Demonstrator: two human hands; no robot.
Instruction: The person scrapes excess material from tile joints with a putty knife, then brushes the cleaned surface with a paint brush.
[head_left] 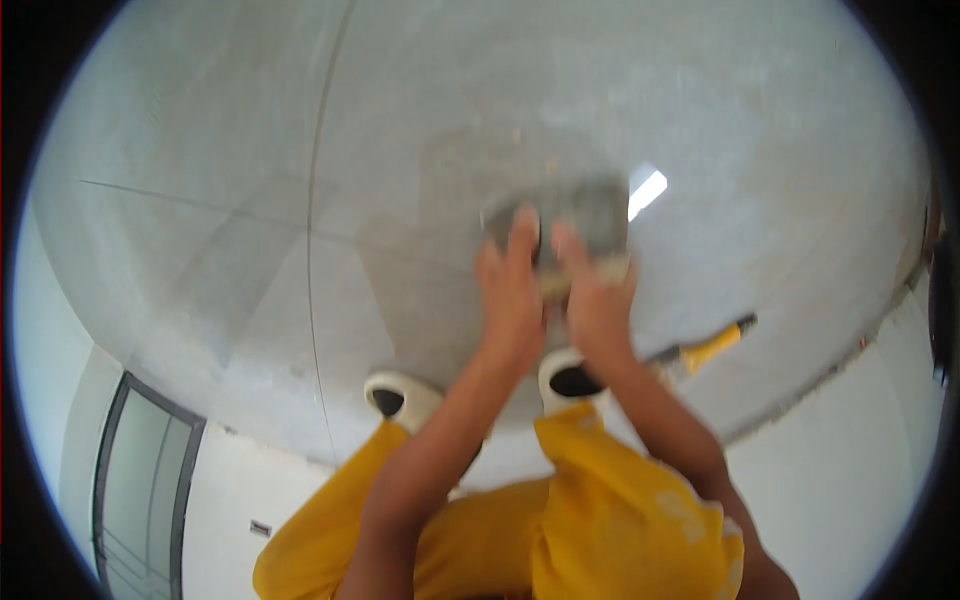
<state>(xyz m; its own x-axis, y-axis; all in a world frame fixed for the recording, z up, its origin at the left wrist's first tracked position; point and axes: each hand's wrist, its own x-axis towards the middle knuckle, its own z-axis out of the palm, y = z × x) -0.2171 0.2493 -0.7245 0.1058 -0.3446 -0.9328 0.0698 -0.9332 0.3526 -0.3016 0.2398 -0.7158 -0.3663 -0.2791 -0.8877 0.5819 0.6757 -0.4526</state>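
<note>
Both my hands are together in front of my feet, blurred by motion. My right hand [600, 295] grips the near edge of a flat grey rectangular slab [600, 210] with a pale front edge, its thumb lying on top. Close beside it, my left hand [513, 290] is closed, with one digit pressed on a small dark piece [508, 226] at the slab's left side. I cannot tell what this dark piece is. The other fingers are mostly hidden beneath.
To the right, a hand tool with a yellow and black handle [715, 350] lies on the shiny grey floor [450, 90]. A thin dark joint line [311, 220] crosses the floor. White shoes [412, 395] are below, with a dark-framed door [145, 480] at lower left.
</note>
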